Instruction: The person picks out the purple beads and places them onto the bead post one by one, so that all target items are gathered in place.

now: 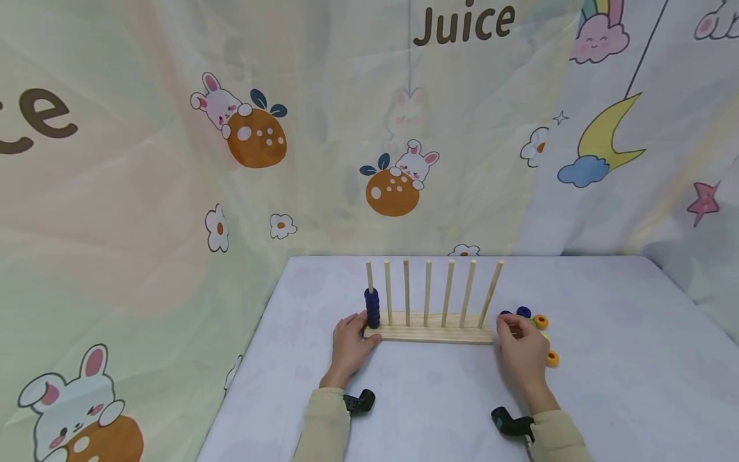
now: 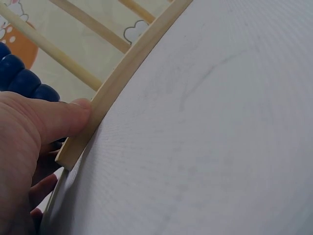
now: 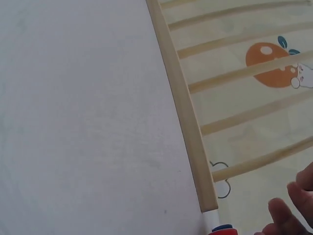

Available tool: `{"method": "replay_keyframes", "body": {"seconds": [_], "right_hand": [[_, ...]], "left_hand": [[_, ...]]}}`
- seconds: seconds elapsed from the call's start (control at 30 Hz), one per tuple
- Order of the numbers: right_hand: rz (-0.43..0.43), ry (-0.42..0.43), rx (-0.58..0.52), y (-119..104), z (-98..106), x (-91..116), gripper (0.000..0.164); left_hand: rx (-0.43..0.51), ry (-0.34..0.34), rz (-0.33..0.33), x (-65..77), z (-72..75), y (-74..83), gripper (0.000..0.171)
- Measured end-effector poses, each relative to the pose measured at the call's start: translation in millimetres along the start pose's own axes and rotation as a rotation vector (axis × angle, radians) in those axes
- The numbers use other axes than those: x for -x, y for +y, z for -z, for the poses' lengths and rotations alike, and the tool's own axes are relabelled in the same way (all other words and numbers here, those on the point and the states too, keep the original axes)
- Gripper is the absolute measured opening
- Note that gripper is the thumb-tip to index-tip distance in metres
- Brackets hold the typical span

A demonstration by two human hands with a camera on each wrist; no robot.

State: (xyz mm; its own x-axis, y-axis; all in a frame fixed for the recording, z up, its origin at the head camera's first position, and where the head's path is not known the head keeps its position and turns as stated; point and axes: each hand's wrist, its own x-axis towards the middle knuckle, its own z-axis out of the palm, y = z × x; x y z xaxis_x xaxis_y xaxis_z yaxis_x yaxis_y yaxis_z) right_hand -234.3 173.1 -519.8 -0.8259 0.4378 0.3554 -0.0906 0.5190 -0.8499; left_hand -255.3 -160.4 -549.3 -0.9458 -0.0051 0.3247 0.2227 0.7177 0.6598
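A wooden rack (image 1: 430, 332) with several upright pegs stands on the table. Its leftmost peg carries a stack of dark blue beads (image 1: 372, 309). My left hand (image 1: 351, 343) grips the left end of the base, the thumb (image 2: 73, 115) against the front edge and the other fingers round behind. Beyond the rack's right end, my right hand (image 1: 524, 353) is over a group of loose beads, its fingers bent and nothing visible between the fingertips (image 3: 279, 215). A dark blue bead (image 1: 505, 312) peeks out past these fingertips, and part of the group is hidden under the hand.
To the right of my right hand lie an orange bead (image 1: 541, 321), another orange bead (image 1: 552, 358) and a blue bead (image 1: 523, 312). A red bead (image 3: 224, 231) shows low in the right wrist view. A patterned cloth (image 1: 323, 128) hangs behind the white table (image 1: 439, 398).
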Motion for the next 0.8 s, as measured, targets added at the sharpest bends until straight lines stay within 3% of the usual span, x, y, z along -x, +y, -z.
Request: {"method": "replay_keyframes", "body": {"seconds": [0.17, 0.4, 0.6, 0.8], "right_hand": [[-0.055, -0.001, 0.077, 8, 3, -3, 0.016], [-0.060, -0.025, 0.111, 13, 7, -8, 0.026], [-0.039, -0.078, 0.161, 15, 8, -13, 0.037], [-0.082, -0.179, 0.243, 14, 8, -20, 0.045]], "left_hand": [[0.010, -0.016, 0.021, 0.8, 0.3, -0.1, 0.061], [0.021, -0.018, 0.056, 0.7, 2.8, 4.3, 0.061], [0.019, -0.024, 0.054, -2.1, 0.6, 4.3, 0.061], [0.021, -0.021, 0.019, -0.9, 0.9, 6.3, 0.059]]}}
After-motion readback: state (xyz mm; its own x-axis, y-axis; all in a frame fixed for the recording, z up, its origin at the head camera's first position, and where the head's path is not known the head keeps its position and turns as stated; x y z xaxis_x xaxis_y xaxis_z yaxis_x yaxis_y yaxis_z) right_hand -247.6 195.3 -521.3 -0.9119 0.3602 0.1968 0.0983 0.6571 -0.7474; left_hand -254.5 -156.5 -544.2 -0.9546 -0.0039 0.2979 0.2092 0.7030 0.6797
